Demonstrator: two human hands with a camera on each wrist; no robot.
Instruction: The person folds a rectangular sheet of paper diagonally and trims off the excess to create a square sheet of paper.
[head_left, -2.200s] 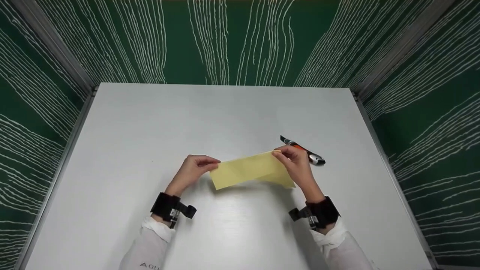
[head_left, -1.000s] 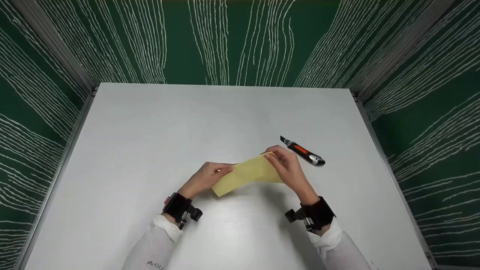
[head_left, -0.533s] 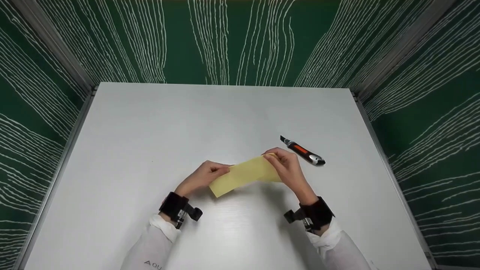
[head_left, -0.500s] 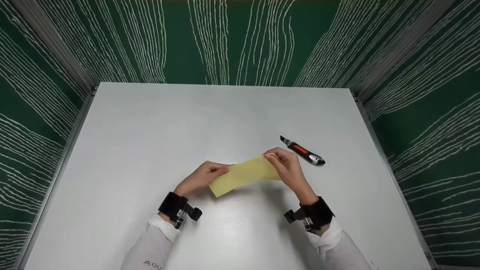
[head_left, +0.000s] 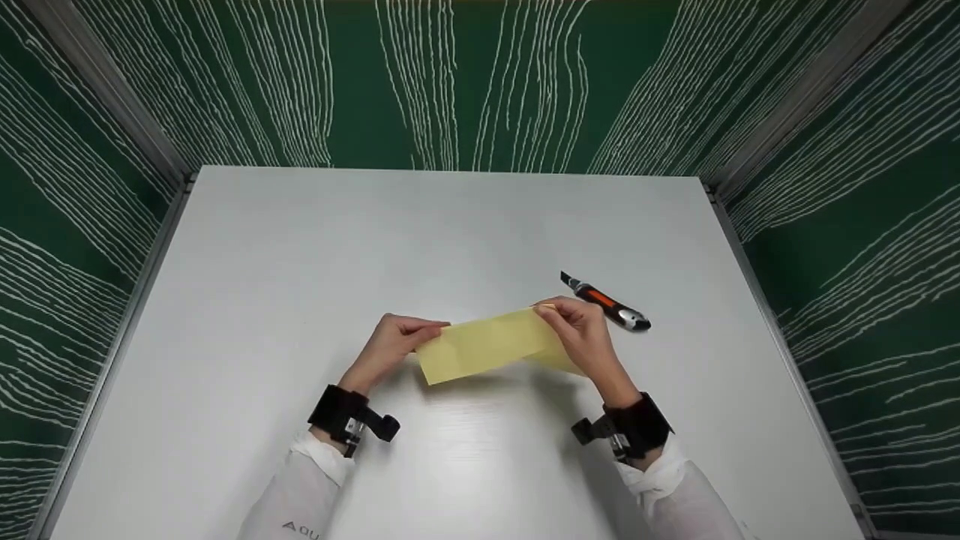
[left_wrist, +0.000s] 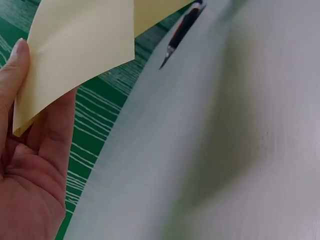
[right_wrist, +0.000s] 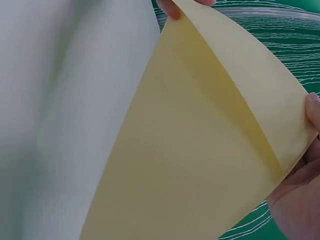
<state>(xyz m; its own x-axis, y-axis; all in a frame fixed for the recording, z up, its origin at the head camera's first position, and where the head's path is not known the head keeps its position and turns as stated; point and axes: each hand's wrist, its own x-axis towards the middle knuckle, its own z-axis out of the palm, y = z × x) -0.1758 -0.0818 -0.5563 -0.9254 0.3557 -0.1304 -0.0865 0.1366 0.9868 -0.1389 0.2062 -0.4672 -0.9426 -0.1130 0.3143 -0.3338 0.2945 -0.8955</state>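
A sheet of yellow paper, folded over along its far edge, is held up above the white table between both hands. My left hand pinches its left end between thumb and fingers. At the upper right end, my right hand pinches the paper near the fold. The right wrist view shows the two layers of the paper standing apart, with a narrow front flap over a wider one behind. In the left wrist view the left thumb lies along the front of the paper, with the fingers behind it.
A utility knife with an orange and black handle lies on the white table, just beyond the right hand, its tip pointing to the far left. Green walls with white lines stand around the table.
Over the last second the left hand has shifted left toward the paper's end, and the paper looks flatter and more stretched out. The right hand has barely moved; the knife lies still.
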